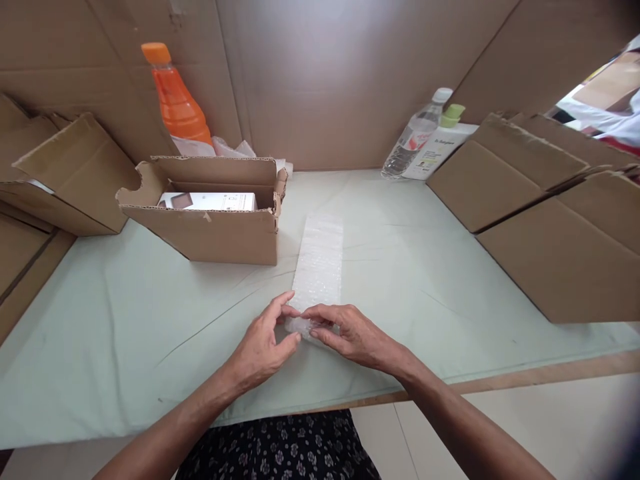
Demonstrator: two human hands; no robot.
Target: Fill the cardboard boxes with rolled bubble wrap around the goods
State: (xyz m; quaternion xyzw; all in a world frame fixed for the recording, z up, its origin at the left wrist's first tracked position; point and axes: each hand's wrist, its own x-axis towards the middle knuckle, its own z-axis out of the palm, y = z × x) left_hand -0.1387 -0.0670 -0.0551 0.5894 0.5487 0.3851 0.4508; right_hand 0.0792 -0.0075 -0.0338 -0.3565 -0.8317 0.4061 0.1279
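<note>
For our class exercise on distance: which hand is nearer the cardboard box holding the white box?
Left. The left hand is in front of that cardboard box, towards its right end; the right hand is farther right, at the bubble wrap.

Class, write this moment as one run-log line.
bubble wrap: flat strip, near end bunched | left hand: at bunched end | right hand: at bunched end | open carton: left of wrap, white box inside
</note>
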